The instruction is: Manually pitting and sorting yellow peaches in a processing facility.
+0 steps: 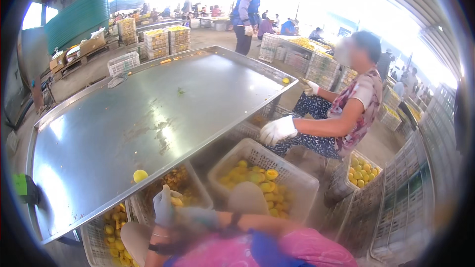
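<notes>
My left hand (163,204), in a pale glove, is raised by the near edge of the metal table (111,118), with a piece of yellow fruit (176,201) at its fingers. Close against it on the right, my right hand (198,217) is gloved and blurred; whether it holds anything is not clear. A round yellow fruit (140,176) lies on the table near its rim, above the left hand. Under that rim is a crate of brownish-yellow pieces (180,180). Right of my knee, a white plastic crate (297,178) holds yellow fruit, some cut open.
A seated person (356,111) in white gloves is at the table's right side. Another crate of fruit (117,243) stands at lower left, and one (362,172) behind the seated person. Stacked crates (404,193) rise at right. A person (246,15) stands beyond the table.
</notes>
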`<state>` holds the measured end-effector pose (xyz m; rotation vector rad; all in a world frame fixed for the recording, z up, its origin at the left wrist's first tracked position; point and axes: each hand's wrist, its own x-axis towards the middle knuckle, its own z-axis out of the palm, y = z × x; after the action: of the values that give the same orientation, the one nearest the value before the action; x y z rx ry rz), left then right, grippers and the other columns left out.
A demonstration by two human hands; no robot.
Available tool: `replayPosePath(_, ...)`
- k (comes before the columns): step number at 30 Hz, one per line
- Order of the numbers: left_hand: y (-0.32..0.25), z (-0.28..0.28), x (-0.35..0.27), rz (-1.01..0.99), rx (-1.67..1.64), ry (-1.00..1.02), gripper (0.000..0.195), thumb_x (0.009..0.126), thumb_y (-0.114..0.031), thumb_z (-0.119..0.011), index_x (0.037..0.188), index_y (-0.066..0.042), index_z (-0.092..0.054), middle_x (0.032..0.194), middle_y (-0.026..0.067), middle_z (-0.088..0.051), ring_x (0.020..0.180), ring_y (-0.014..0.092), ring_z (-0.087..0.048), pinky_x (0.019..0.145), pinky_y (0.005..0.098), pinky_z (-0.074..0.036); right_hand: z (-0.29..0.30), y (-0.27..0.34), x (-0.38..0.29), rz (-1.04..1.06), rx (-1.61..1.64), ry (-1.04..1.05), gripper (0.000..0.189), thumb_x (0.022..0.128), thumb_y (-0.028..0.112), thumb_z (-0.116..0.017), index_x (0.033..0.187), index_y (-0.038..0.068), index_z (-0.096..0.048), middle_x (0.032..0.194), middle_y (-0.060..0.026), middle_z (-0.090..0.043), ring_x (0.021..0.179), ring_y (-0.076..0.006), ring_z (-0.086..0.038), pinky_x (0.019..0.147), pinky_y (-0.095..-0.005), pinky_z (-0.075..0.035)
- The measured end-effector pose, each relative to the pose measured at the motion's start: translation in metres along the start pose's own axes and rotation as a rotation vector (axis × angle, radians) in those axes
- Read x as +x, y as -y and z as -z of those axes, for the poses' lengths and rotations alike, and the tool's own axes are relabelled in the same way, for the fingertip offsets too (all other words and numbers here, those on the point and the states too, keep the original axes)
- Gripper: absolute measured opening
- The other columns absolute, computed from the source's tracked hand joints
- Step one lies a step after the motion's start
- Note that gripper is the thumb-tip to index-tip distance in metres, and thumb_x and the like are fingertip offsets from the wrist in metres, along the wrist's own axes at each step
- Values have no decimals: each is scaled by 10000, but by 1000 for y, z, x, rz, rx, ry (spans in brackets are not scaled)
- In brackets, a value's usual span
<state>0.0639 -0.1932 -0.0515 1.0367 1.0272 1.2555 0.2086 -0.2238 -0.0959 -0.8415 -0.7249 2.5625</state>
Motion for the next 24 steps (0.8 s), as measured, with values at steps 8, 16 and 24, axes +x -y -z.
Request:
replayPosePath(8, 5, 0, -6, -96, 123, 22, 581, 1032, -420, -464, 660, -11, -642, 578, 65, -607, 488, 122, -538, 491, 251, -411, -21, -3, -14, -16, 182, -22, 323, 991, 535, -485, 903, 227, -536, 566, 86, -414, 345, -29, -313, 302, -202, -209)
replayPosePath(16, 19, -8, -4, -1, -113, -4, 574, 1009, -532, -452, 741, -45, -594, 642, 90, -612, 560, 158, -572, 572, 260, -461, -27, 7, -47, -5, 345, 219, 341, 1000, 508, -484, 919, 184, -552, 561, 71, -419, 332, -40, -310, 276, -216, -253)
replayPosePath(24, 8, -25, -16, 170, -467, -39, 491, 963, -600, -489, 801, -144, -571, 671, 42, -582, 545, 167, -589, 500, 271, -516, -21, 5, -41, -26, 406, 323, 329, 994, 491, -505, 894, 180, -543, 553, 65, -417, 329, -46, -310, 274, -219, -253)
